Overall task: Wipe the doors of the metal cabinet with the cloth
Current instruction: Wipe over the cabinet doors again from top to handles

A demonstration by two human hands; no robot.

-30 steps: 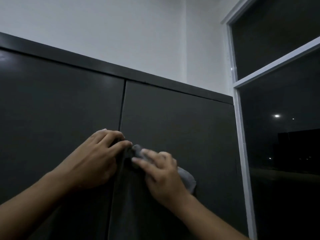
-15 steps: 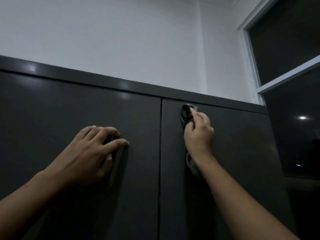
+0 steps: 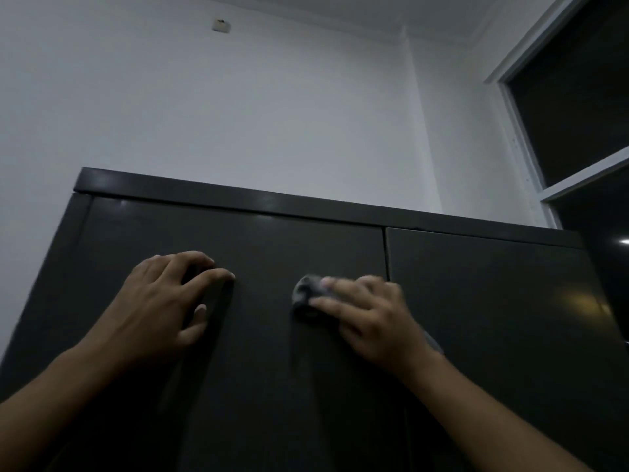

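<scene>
- Dark door metal is met nearest: the left door (image 3: 272,240) is braced by the left hand (image 3: 160,301), its grip spread apart and empty.
- Near it, on the same door's upper part, the cloth (image 3: 304,298) is bunched under the right hand (image 3: 367,318), whose grip is clamped on it.
- Wiping is judged underway; no cleaned patch can be told, and the right door (image 3: 493,318) is judged left to do.
- Counted: two hands, one cloth, two doors, one cabinet (image 3: 238,190); beyond, one window (image 3: 578,97).
</scene>
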